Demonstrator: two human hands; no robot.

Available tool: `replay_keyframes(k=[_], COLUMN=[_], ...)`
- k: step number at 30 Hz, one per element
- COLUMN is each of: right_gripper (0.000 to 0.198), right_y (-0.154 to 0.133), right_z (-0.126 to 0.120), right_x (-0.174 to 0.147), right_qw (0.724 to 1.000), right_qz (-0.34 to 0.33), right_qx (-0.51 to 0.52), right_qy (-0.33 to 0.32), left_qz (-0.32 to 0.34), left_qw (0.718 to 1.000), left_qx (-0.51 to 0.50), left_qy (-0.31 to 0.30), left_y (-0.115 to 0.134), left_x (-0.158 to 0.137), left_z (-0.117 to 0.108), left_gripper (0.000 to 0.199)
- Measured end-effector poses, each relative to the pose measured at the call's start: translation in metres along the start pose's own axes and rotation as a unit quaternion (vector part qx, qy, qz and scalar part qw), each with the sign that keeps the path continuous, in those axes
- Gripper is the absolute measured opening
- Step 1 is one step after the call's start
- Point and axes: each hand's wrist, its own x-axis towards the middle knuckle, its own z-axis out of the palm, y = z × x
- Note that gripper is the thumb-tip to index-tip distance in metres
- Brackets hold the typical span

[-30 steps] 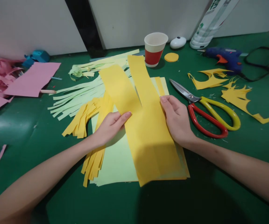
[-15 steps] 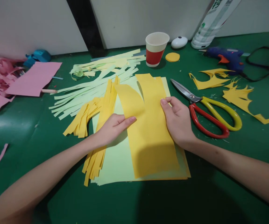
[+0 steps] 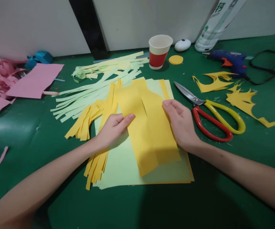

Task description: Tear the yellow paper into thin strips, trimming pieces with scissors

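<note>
A sheet of yellow paper (image 3: pixel 153 136), slit from its far edge, is stretched between my two hands. My left hand (image 3: pixel 115 127) pinches its left edge, thumb on top. Closed on the right edge is my right hand (image 3: pixel 180 122), thumb uppermost and fingers partly hidden. The sheet bends and is partly lifted over a stack of light green paper (image 3: pixel 120 165). Yellow paper strips (image 3: pixel 99 165) lie under and beside my left wrist. To the right of my right hand rest scissors (image 3: pixel 206 111) with one red and one yellow handle.
Behind lie green fringed strips (image 3: pixel 96 89), a red-and-white paper cup (image 3: pixel 160 52) and yellow paper circles (image 3: pixel 176 59). A blue glue gun (image 3: pixel 230 60) with a cord and yellow offcuts (image 3: pixel 244 101) are at right. Pink paper (image 3: pixel 36 81) covers the left side. A white wall (image 3: pixel 128 25) bounds the table.
The far end of the yellow sheet has shifted: its right half has come left and curved toward the left half. The near edge has lifted and bent. My hands have barely moved.
</note>
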Motion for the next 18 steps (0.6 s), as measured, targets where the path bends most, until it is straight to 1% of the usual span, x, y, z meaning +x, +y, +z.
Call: replay_keyframes(k=[3, 6, 8, 12, 15, 17, 18], right_gripper=[0.015, 0.014, 0.015, 0.014, 0.014, 0.016, 0.018], right_y=[0.0007, 0.0024, 0.0036, 0.0057, 0.0059, 0.0051, 0.0044], right_z=[-0.0010, -0.0017, -0.0019, -0.0008, 0.0002, 0.0002, 0.0000], right_x=[-0.0007, -0.0008, -0.0008, 0.0000, 0.0009, 0.0008, 0.0005], right_qw=[1.000, 1.000, 1.000, 1.000, 0.999, 0.999, 0.999], right_qz=[0.007, -0.003, -0.008, -0.016, -0.026, -0.033, -0.032], right_qx=[-0.001, -0.003, -0.002, 0.000, -0.003, -0.004, -0.002], right_qy=[-0.020, -0.015, -0.012, 0.012, 0.042, 0.043, 0.031], left_qz=[0.000, 0.013, 0.026, 0.048, 0.045, 0.037, 0.034], left_qw=[0.999, 0.994, 0.991, 0.994, 0.996, 0.997, 0.997], left_qx=[-0.004, 0.022, 0.040, 0.042, 0.039, 0.040, 0.040], left_qy=[-0.041, -0.108, -0.127, -0.093, -0.071, -0.058, -0.051], left_y=[0.0013, 0.0021, 0.0022, 0.0033, 0.0043, 0.0042, 0.0039], left_x=[-0.0004, 0.0001, 0.0004, 0.0001, -0.0006, -0.0009, -0.0009], left_z=[-0.0020, -0.0039, -0.0041, -0.0020, -0.0007, -0.0006, -0.0008], left_gripper=[0.047, 0.046, 0.048, 0.049, 0.051, 0.052, 0.052])
